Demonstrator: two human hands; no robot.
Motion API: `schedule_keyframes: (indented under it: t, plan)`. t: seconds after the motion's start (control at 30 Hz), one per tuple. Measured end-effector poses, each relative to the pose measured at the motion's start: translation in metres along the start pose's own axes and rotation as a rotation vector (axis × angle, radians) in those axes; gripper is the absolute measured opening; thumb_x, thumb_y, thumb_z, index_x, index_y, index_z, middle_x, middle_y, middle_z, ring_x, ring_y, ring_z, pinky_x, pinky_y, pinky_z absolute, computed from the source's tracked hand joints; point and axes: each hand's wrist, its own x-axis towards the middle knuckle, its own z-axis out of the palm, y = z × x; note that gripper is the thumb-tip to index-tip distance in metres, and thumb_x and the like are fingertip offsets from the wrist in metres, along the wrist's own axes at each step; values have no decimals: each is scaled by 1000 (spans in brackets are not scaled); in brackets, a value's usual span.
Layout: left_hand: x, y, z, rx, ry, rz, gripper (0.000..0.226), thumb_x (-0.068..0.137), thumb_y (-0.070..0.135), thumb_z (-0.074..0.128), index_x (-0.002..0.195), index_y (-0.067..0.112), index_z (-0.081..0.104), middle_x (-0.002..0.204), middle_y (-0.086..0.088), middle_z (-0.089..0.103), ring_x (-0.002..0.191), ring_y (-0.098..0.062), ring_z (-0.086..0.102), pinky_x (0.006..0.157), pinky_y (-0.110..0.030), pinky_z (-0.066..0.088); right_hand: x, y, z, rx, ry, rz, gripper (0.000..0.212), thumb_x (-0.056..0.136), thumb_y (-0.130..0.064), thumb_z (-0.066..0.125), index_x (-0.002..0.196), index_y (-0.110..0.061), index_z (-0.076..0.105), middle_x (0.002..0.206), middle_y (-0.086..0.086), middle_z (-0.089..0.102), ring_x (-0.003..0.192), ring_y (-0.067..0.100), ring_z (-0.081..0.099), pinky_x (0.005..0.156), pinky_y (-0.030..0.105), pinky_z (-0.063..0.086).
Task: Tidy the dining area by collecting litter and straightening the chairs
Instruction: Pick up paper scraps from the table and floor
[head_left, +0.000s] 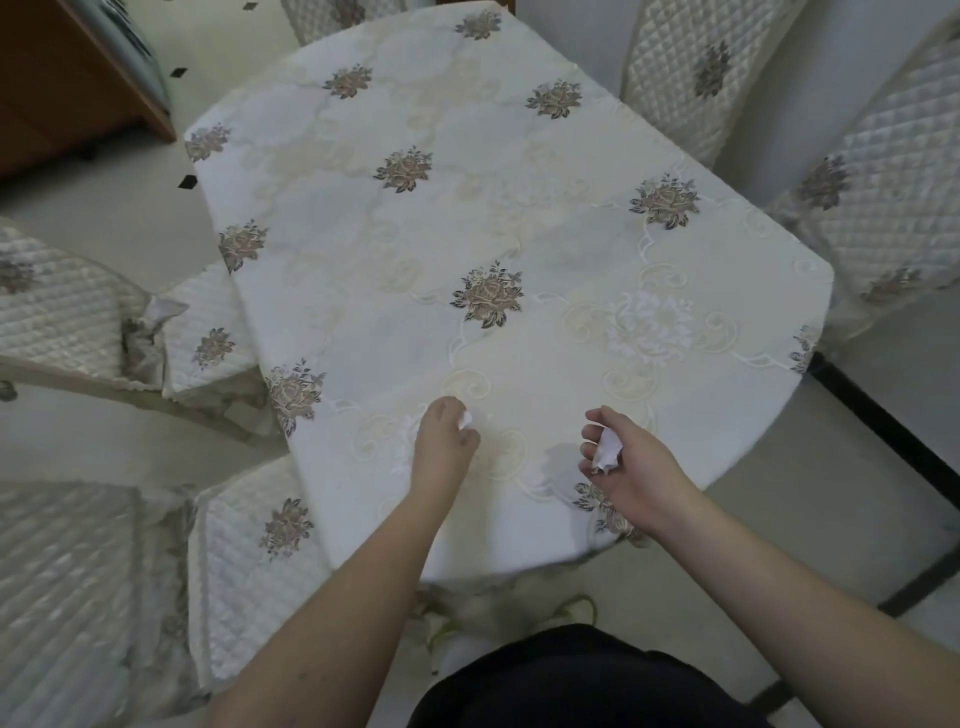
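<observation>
White crumpled paper (607, 451) clamped in the curled fingers of the right hand (631, 467), held just above the near edge of the table (519, 218), toward its near right corner. Second, smaller white scrap (464, 419) pinched at the fingertips of the left hand (444, 441), also at the near edge, about midway along it. Hands apart, each closed on its own bit of litter; whether the small scrap touches the cloth or is clear of it, impossible to tell.

Floral cream tablecloth over the whole top, no other loose litter plain on it. Quilted chairs all round: two along the left edge (67, 317), (104, 582), both turned off square with seats partly under the table; two by the far right corner (696, 78), (872, 208); one more at the far edge (322, 18), mostly cut off. Something pale and crumpled in the gap of the upper left chair (150, 332), litter or loose cover, hard to say.

Step in hand, by judgement: litter collection, probably close to done on the tabletop. Chairs not yet straightened. Next move likely calls for gathering both scraps into one hand or carrying them to a bin, none in view, then freeing both hands to square the left-side chairs against the table edge.
</observation>
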Motion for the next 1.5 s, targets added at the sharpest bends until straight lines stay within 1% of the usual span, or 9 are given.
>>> schedule_keyframes:
  t: [0.17, 0.37, 0.6, 0.73, 0.87, 1.0, 1.13, 1.3, 1.5]
  plan:
    - [2, 25, -29, -172, 38, -155, 20, 80, 10, 52, 80, 26, 42, 70, 5, 46, 58, -10, 42, 52, -20, 33, -3, 0, 1, 22, -6, -2, 13, 93, -22, 56, 86, -13, 62, 65, -1, 58, 56, 13, 49, 57, 25, 42]
    - [0, 64, -52, -1023, 44, -470, 34, 86, -2, 43, 107, 24, 46, 78, -4, 52, 59, -16, 48, 58, -33, 53, -8, 0, 7, 58, -46, -11, 12, 93, -21, 57, 86, -12, 61, 65, 0, 57, 55, 13, 50, 56, 26, 43]
    - [-4, 76, -82, -1331, -90, -539, 39, 86, -10, 30, 78, 17, 56, 77, -8, 61, 67, -21, 66, 49, -18, 37, -17, 5, 18, 116, -53, -50, 13, 94, -21, 55, 88, -11, 61, 65, -1, 57, 56, 13, 50, 59, 26, 42]
    - [0, 75, -87, -1368, -156, -572, 38, 79, -7, 25, 63, 23, 43, 71, -1, 42, 35, -8, 29, 32, -14, 18, -25, 9, 20, 151, -16, -86, 14, 95, -21, 53, 87, -12, 59, 65, -1, 55, 57, 13, 48, 59, 26, 41]
    - [6, 71, -97, -1473, -369, -473, 17, 78, 22, 42, 62, 16, 45, 67, -3, 36, 42, -15, 23, 40, -18, 22, -33, 15, 26, 186, 37, -141, 13, 96, -20, 51, 87, -12, 57, 66, -1, 52, 55, 13, 45, 58, 25, 37]
    - [17, 73, -107, -1441, -514, -528, 53, 88, 57, 47, 54, 19, 34, 63, 2, 20, 48, -15, 15, 46, -22, 16, -40, 24, 31, 226, 74, -197, 10, 94, -20, 53, 88, -14, 58, 65, -2, 54, 54, 12, 46, 57, 25, 39]
    - [24, 76, -107, -1414, -531, -531, 56, 97, 51, 43, 52, 18, 33, 54, 3, 14, 40, -13, 12, 54, -26, 40, -45, 34, 33, 254, 145, -257, 9, 93, -21, 56, 88, -14, 60, 65, -2, 57, 53, 12, 49, 54, 25, 42]
    - [23, 76, -110, -1500, -698, -527, 5, 83, 19, 61, 85, 17, 58, 42, 5, 20, 35, -12, 14, 92, -45, 51, -55, 40, 33, 302, 231, -331, 11, 92, -23, 57, 88, -14, 62, 67, -2, 59, 53, 11, 51, 53, 25, 44]
    - [24, 81, -105, -1491, -795, -564, 6, 75, 10, 55, 71, 15, 55, 54, 4, 36, 41, -10, 33, 37, -17, 35, -69, 44, 33, 384, 297, -398, 11, 92, -23, 57, 87, -13, 61, 68, -1, 59, 51, 12, 52, 49, 25, 46]
